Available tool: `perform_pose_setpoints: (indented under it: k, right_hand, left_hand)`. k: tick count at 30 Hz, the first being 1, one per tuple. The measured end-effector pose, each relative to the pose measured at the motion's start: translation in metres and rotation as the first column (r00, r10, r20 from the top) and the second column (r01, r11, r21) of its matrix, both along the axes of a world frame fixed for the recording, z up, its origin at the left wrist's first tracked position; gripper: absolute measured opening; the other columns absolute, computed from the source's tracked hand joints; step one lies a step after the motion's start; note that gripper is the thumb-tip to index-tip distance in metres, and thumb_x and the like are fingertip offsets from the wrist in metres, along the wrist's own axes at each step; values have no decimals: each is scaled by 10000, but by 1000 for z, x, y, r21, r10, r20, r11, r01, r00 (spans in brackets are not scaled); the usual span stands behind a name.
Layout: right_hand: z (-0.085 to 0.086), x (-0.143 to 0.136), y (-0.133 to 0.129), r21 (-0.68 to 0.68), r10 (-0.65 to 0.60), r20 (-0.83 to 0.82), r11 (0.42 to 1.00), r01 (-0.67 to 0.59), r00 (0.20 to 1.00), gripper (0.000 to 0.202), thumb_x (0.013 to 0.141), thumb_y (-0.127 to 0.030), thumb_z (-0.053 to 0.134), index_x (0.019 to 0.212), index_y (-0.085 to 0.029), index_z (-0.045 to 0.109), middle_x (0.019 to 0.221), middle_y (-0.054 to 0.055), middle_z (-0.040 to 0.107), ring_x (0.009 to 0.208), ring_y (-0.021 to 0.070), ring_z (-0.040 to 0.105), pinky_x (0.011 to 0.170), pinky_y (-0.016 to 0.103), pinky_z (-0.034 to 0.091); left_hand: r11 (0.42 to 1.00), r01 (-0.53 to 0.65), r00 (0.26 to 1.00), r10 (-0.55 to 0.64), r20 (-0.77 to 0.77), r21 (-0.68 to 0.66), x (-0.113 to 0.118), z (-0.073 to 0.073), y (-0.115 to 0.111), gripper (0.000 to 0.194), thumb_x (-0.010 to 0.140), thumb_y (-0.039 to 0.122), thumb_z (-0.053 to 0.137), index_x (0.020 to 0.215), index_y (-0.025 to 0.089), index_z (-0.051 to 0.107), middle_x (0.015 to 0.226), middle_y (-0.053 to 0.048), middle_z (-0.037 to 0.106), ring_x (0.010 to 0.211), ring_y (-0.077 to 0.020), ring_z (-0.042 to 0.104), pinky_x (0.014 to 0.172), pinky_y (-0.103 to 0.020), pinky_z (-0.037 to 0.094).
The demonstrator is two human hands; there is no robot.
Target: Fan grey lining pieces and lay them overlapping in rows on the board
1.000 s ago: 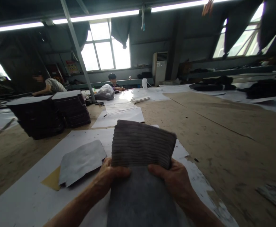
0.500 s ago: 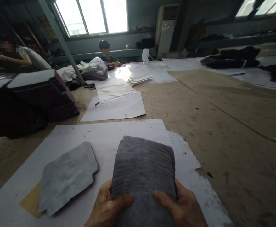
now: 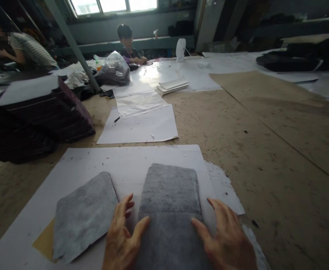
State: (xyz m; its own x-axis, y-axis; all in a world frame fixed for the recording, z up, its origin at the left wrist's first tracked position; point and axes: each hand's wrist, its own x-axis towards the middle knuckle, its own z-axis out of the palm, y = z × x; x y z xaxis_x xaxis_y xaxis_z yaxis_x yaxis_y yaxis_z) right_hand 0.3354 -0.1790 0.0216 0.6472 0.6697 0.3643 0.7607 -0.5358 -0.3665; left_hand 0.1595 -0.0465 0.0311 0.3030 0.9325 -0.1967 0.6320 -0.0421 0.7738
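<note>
Two-handed spread grip [image 3: 123, 236], grey stack [image 3: 170, 213], bottom cropped

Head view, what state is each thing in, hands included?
Gray stack, flat, layers lined up
Left hand, open, fingers spread
Right hand, open, fingers spread
Gray piece, lying flat
Tan card, partly covered
White paper, spread out
Dark stack, piled in layers
Plastic bag, filled

One head-worn view, facing forward and down, close over the worktable [image 3: 217, 127], window [image 3: 113, 6] far ahead
</note>
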Motion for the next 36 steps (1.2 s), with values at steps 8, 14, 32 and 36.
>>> perform_pose_setpoints:
  k: [8, 14, 32, 36]
  right_hand:
    - [14, 13, 27, 92, 221, 50, 970, -225, 974, 236, 798, -212, 512, 1017, -132, 546, 954, 103, 625, 917, 203, 569, 810, 341, 486]
    - [10, 18, 34, 72, 267, 5, 961, -266, 964, 299, 752, -223, 572, 1024, -96, 576, 978, 122, 639, 948, 236, 545, 833, 388, 476]
    - [28, 19, 40, -244, 235, -194, 929, -279, 952, 577, 555, -288, 707, 1091, -145, 548, 1100, 111, 542, 1006, 271, 466, 848, 387, 416]
    - [28, 19, 40, -274, 234, -207, 918, -285, 950, 465, 557, -274, 700, 996, -173, 587, 986, 85, 586, 922, 264, 503, 793, 396, 426]
  left_hand:
    - [784, 440, 897, -362, -253, 438, 3, -29, -7, 658, 854, 335, 433, 1403, 205, 95, 1440, -115, 259, 1315, -248, 247, 1049, -481, 279]
    - [631, 588, 797, -344, -497, 506, 10, -36, -12, 693, 848, 365, 429, 1401, 108, 97, 1454, -148, 202, 1336, -261, 171, 1075, -476, 212]
    - [656, 569, 812, -351, -467, 495, 8, -33, -13, 725, 835, 383, 431, 1403, 111, 71, 1458, -136, 199, 1338, -256, 170, 1083, -455, 180]
    - [650, 570, 810, -344, -475, 502, 8, -35, -13, 724, 830, 382, 441, 1400, 96, 99, 1458, -134, 198, 1336, -253, 178, 1091, -436, 172]
